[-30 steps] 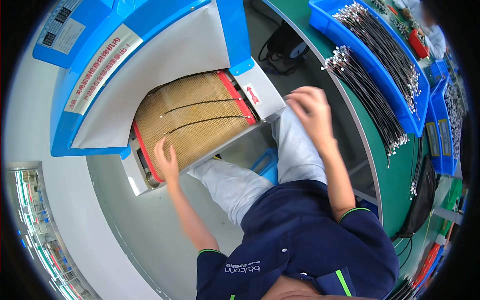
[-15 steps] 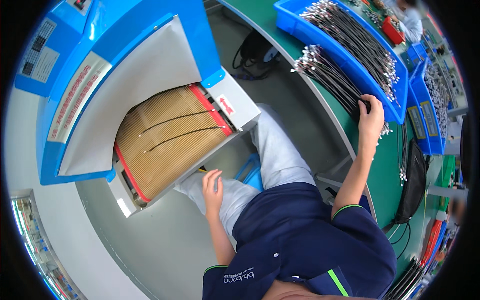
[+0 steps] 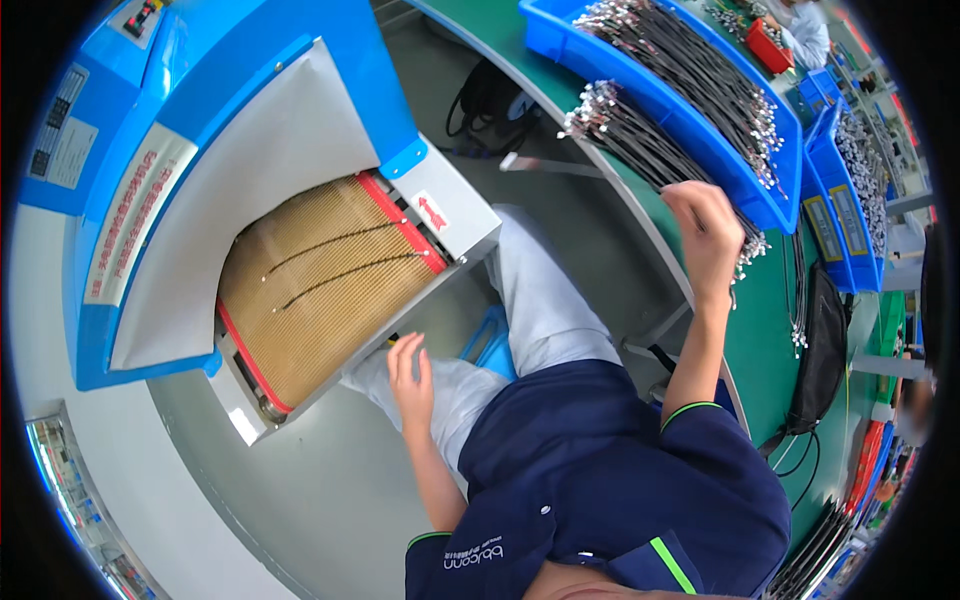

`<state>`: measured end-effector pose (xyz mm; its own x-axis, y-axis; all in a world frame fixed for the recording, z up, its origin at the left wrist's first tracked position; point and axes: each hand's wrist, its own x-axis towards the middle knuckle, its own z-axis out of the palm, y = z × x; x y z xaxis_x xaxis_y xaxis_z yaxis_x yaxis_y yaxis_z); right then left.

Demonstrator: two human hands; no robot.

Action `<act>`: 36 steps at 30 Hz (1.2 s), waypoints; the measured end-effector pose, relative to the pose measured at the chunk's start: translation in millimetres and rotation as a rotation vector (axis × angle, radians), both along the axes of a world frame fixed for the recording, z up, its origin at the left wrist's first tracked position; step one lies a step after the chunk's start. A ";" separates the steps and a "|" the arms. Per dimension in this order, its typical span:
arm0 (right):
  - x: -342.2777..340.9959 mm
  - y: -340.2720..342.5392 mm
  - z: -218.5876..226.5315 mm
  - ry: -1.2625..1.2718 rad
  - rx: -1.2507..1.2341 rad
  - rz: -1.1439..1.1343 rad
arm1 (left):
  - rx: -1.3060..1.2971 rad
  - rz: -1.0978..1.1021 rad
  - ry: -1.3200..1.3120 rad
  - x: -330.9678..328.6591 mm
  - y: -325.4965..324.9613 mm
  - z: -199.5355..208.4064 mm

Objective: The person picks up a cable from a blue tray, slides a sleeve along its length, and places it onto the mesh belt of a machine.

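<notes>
My right hand [image 3: 706,238] is over a bundle of thin black cables [image 3: 650,140] with pale connector ends, on the green table. Its fingers are curled together and a little blurred; what they hold is hidden. A pale smeared streak [image 3: 545,164] shows past the table edge, too blurred to name. My left hand [image 3: 411,378] hovers over my thigh beside the conveyor, fingers loosely bent and apart, holding nothing. Two black cables [image 3: 340,240] lie side by side on the ribbed brown conveyor belt [image 3: 300,345], their right ends at its red edge strip.
The blue machine housing [image 3: 350,90] arches over the belt. A large blue bin [image 3: 560,35] full of similar cables stands on the green table [image 3: 770,370], with another blue bin [image 3: 845,195] to its right. A black pouch [image 3: 818,350] lies nearby. Someone in pale clothing [image 3: 805,35] sits far off.
My right hand has shifted left along the cable bundle and its fingers have curled in. A pale blurred streak has appeared beyond the table edge. My left hand has barely moved.
</notes>
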<state>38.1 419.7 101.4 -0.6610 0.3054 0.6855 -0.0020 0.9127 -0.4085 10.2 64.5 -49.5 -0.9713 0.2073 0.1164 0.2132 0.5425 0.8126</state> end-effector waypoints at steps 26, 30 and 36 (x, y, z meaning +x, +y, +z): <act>-28.1 -131.5 -79.2 -0.282 -0.121 0.958 | 0.017 -0.349 -0.104 -9.4 25.9 67.1; -29.0 -131.1 -79.7 -0.292 -0.143 0.998 | 0.047 -0.370 -0.163 -11.0 25.6 68.0; -28.8 -129.6 -83.3 -0.305 -0.346 1.026 | 0.083 -0.390 -0.053 -7.3 24.6 65.6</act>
